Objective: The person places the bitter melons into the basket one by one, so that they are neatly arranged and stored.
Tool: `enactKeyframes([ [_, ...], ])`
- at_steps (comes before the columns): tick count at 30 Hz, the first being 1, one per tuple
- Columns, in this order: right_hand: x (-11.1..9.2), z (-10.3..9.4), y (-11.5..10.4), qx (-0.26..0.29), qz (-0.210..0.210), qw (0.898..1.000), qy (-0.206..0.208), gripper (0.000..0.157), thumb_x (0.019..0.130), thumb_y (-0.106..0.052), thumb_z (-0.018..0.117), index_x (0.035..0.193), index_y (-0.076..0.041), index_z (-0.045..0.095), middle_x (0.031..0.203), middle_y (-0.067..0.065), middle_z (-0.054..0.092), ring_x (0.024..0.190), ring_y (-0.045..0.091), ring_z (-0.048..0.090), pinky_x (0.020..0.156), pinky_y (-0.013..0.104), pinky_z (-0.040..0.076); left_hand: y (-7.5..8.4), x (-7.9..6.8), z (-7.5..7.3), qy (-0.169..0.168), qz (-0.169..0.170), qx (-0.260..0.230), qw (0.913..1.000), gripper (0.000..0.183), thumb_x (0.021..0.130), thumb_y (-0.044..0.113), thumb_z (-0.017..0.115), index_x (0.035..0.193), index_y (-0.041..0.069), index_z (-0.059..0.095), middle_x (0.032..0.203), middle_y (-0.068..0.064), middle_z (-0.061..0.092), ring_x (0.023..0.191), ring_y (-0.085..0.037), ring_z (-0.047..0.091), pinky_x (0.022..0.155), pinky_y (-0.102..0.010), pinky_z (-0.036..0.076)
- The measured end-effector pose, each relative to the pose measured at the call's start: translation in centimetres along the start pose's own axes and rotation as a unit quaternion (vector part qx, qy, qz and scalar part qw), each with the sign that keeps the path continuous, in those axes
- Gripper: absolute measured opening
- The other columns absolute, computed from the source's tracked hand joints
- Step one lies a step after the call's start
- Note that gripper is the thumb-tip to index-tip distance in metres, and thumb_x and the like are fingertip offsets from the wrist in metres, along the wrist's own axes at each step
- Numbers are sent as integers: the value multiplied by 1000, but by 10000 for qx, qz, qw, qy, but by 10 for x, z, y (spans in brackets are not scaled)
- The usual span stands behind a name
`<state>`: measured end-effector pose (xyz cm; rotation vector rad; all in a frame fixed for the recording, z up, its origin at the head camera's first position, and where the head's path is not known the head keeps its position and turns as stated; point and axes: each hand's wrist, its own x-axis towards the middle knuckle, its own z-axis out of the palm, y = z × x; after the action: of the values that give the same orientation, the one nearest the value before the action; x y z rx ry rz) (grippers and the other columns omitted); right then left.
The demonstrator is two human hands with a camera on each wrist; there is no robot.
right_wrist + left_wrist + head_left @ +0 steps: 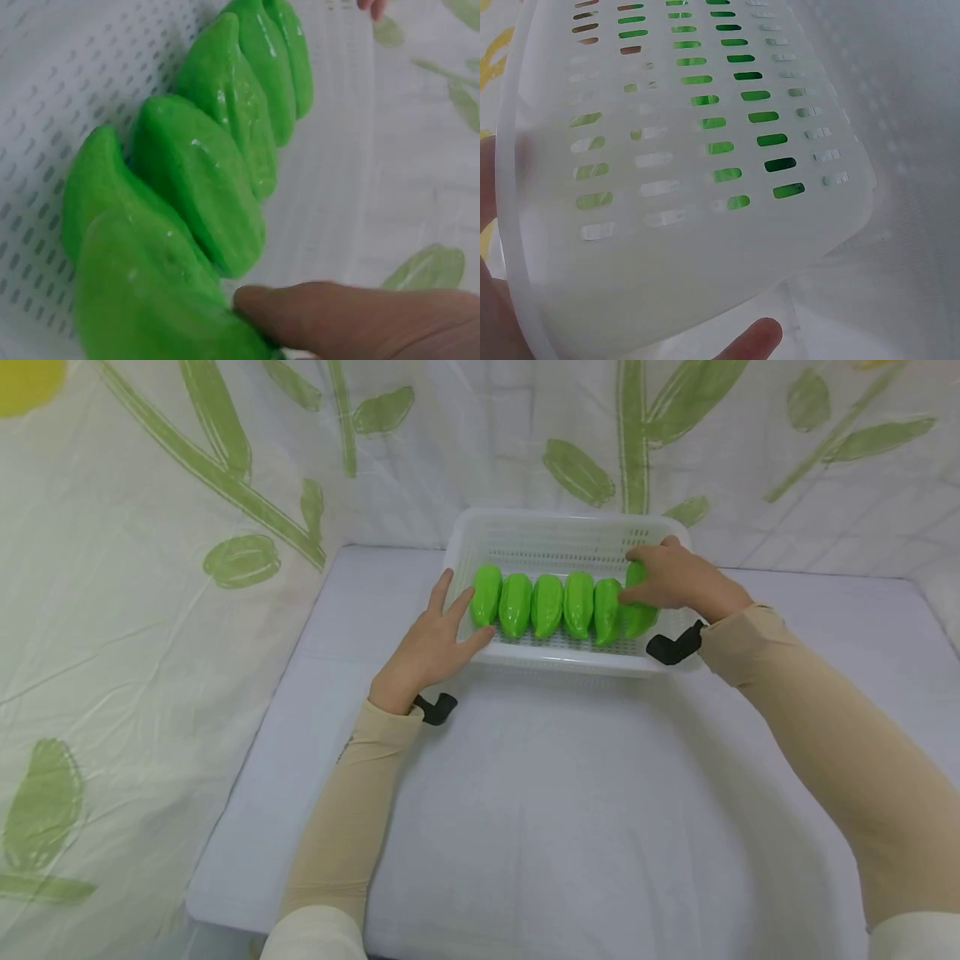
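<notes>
Glossy green peppers [547, 607], ridged and tapered, lie side by side in a row inside a white plastic basket [562, 658]. My right hand [678, 578] reaches over the basket's right end and grips the rightmost green pepper [640, 620] between thumb and fingers. In the right wrist view that pepper [150, 300] fills the lower left, with a fingertip against its end. At the basket's left end, my left hand [431, 643] has its fingers spread around the rim. The left wrist view shows the slotted basket wall [660, 255] from outside, with green behind the slots.
The basket stands at the back of a table [570, 793] covered in white cloth. Behind it hangs a white curtain [480, 452] printed with green leaves. Black wrist mounts [675, 645] stick out below both hands, close to the basket's front rim on the right.
</notes>
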<state>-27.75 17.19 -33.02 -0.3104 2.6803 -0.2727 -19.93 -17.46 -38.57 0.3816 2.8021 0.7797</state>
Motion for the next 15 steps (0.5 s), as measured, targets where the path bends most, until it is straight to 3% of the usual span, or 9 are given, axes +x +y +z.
enactKeyframes([
  [6,4,0,-4,-243,10,9996,-123,82,99,-39,63,161,3,30,155,42,24,127,54,45,104,71,41,-1,0,0,10,-11,17,10000,82,105,60,46,168,14,19,175,-2,-16,140,-45,49,117,-56,40],
  [15,13,1,-13,-950,217,9938,-525,87,98,-42,64,161,6,27,156,46,18,130,63,43,105,75,40,-2,1,0,11,34,29,10000,81,106,59,45,168,14,19,175,-3,-16,142,-46,47,118,-56,39],
])
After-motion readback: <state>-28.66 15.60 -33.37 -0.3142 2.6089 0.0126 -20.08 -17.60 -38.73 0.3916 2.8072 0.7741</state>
